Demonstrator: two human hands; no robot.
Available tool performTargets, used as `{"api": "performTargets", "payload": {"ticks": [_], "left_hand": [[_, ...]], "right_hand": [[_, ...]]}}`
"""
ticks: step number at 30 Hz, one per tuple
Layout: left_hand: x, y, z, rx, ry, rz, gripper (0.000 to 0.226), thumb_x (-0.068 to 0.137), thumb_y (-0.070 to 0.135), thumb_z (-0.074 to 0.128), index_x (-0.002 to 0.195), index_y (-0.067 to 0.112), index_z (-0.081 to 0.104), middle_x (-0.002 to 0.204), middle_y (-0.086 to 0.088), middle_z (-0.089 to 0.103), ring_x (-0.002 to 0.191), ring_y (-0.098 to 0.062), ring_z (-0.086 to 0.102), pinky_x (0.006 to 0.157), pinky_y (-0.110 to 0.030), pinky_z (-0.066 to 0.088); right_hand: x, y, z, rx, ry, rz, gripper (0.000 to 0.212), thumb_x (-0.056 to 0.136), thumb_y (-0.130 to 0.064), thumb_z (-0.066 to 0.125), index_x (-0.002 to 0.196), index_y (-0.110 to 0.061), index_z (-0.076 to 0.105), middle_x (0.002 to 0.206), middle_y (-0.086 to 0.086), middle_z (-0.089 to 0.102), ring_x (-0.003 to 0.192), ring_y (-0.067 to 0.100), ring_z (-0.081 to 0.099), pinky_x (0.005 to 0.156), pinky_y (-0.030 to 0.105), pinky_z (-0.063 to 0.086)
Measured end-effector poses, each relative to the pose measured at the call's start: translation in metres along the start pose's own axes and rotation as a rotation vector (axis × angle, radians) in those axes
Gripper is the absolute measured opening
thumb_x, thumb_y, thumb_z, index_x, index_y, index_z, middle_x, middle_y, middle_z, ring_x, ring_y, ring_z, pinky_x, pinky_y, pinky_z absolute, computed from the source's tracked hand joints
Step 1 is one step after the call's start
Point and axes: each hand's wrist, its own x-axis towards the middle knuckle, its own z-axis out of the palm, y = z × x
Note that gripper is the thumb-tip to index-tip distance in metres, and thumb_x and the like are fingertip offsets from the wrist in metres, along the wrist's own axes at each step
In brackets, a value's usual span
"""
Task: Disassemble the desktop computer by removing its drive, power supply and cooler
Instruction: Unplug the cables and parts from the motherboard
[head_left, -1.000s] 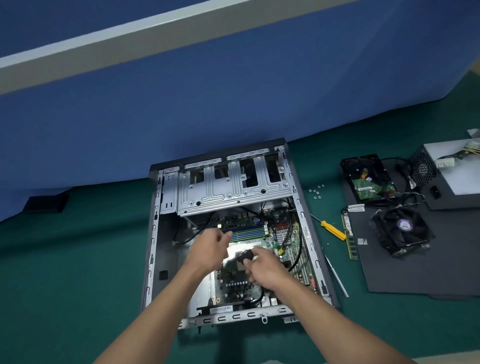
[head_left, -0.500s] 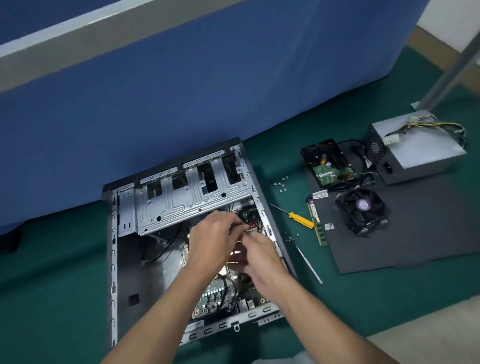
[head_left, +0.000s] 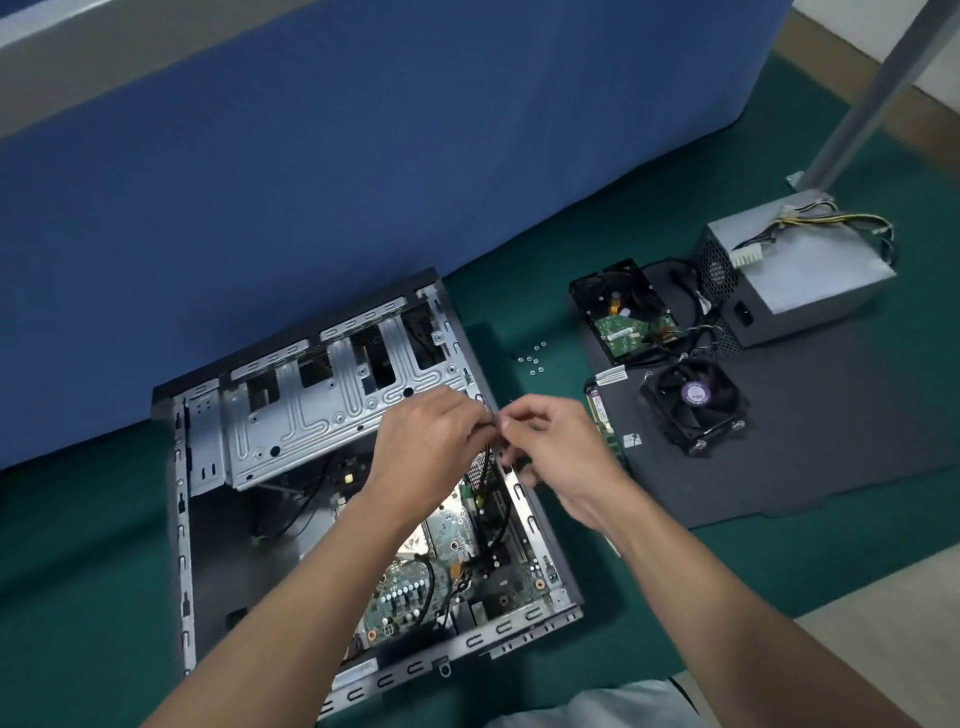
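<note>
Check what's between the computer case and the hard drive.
Head view: a small cluster of loose screws on the green surface, between the case and the hard drive.

no legible text, cooler sticker (head_left: 696, 393) (purple) blurred

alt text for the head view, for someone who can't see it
A person's left hand and right hand pinch a black cable over an open desktop case. Beside it, a hard drive, power supply and cooler lie on a dark mat.
</note>
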Motion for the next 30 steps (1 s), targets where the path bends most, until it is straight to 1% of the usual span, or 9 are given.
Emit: {"api": "performTargets", "payload": {"ticks": [4, 7, 10, 13, 20, 23, 26, 28, 30], "left_hand": [[0.005, -0.002, 0.013, 0.022, -0.088, -0.112, 0.038, 0.083, 0.044, 0.069, 0.107, 0.015, 0.071, 0.106, -0.001, 0.071, 0.1, -0.02, 0.065, 0.082, -0.039, 0.053], [-0.002, -0.02, 0.022, 0.046, -0.182, -0.395, 0.066, 0.095, 0.058, 0.038, 0.148, 0.018, 0.037, 0.155, 0.0, 0.034, 0.142, -0.017, 0.031, 0.117, -0.043, 0.025], [-0.024, -0.046, 0.027, 0.029, -0.307, -0.539, 0.066, 0.099, 0.058, 0.018, 0.156, 0.025, 0.009, 0.163, 0.004, 0.005, 0.149, -0.012, 0.002, 0.118, -0.034, 0.003], [-0.045, -0.062, 0.022, 0.027, -0.323, -0.512, 0.058, 0.101, 0.053, 0.017, 0.155, 0.034, 0.005, 0.163, 0.004, 0.004, 0.149, -0.011, -0.003, 0.119, -0.032, 0.001], [-0.083, -0.083, 0.009, 0.064, -0.287, -0.558, 0.056, 0.101, 0.05, 0.017, 0.155, 0.034, 0.008, 0.162, 0.006, 0.002, 0.148, -0.009, -0.006, 0.118, -0.028, -0.004], [-0.108, -0.098, 0.0, 0.136, -0.274, -0.606, 0.057, 0.101, 0.052, 0.014, 0.154, 0.034, 0.006, 0.16, 0.006, 0.001, 0.145, -0.007, -0.006, 0.117, -0.029, -0.005], [-0.136, -0.114, -0.011, 0.182, -0.276, -0.676, 0.058, 0.099, 0.055, 0.008, 0.153, 0.034, 0.002, 0.16, 0.006, 0.002, 0.146, -0.008, -0.005, 0.12, -0.033, -0.003], [-0.154, -0.124, -0.018, 0.233, -0.265, -0.687, 0.059, 0.101, 0.053, 0.009, 0.155, 0.029, 0.009, 0.161, 0.003, 0.01, 0.148, -0.01, 0.001, 0.122, -0.036, 0.002], [-0.172, -0.135, -0.026, 0.302, -0.248, -0.669, 0.057, 0.104, 0.048, 0.013, 0.155, 0.023, 0.02, 0.16, -0.001, 0.02, 0.149, -0.016, 0.011, 0.122, -0.04, 0.01]], "right_hand": [[0.024, 0.012, -0.022, -0.268, 0.154, -0.075, 0.016, 0.09, -0.022, 0.065, 0.074, -0.024, 0.067, 0.066, -0.012, 0.063, 0.063, 0.01, 0.06, 0.057, 0.027, 0.042], [0.044, 0.033, -0.033, -0.835, 0.295, -0.151, 0.01, 0.094, -0.023, 0.059, 0.09, -0.019, 0.067, 0.094, 0.0, 0.065, 0.091, 0.023, 0.061, 0.076, 0.031, 0.045], [0.057, 0.056, -0.032, -1.165, 0.193, -0.159, 0.017, 0.096, -0.014, 0.05, 0.104, -0.014, 0.065, 0.108, 0.007, 0.059, 0.096, 0.03, 0.058, 0.08, 0.037, 0.048], [0.066, 0.068, -0.028, -1.365, 0.092, -0.194, 0.021, 0.095, -0.007, 0.043, 0.109, -0.01, 0.058, 0.114, 0.01, 0.054, 0.101, 0.032, 0.053, 0.077, 0.04, 0.046], [0.065, 0.072, -0.028, -1.468, 0.129, -0.192, 0.021, 0.094, -0.003, 0.045, 0.108, -0.009, 0.059, 0.112, 0.01, 0.056, 0.093, 0.029, 0.057, 0.072, 0.04, 0.052], [0.056, 0.047, -0.018, -1.164, 0.384, -0.26, 0.021, 0.096, -0.014, 0.05, 0.109, -0.008, 0.065, 0.11, 0.013, 0.059, 0.093, 0.032, 0.059, 0.075, 0.037, 0.047], [0.035, 0.009, 0.001, -0.835, 0.609, -0.61, 0.017, 0.092, -0.01, 0.055, 0.103, -0.004, 0.066, 0.1, 0.012, 0.06, 0.08, 0.026, 0.057, 0.072, 0.024, 0.035], [0.017, -0.007, 0.025, -0.874, 0.449, -0.821, 0.013, 0.09, -0.009, 0.056, 0.098, -0.006, 0.066, 0.093, 0.006, 0.059, 0.072, 0.015, 0.053, 0.066, 0.019, 0.035], [0.007, 0.0, 0.06, -1.068, 0.026, -0.782, 0.016, 0.092, -0.012, 0.055, 0.104, -0.01, 0.066, 0.1, 0.003, 0.062, 0.084, 0.014, 0.056, 0.076, 0.021, 0.045]]}}
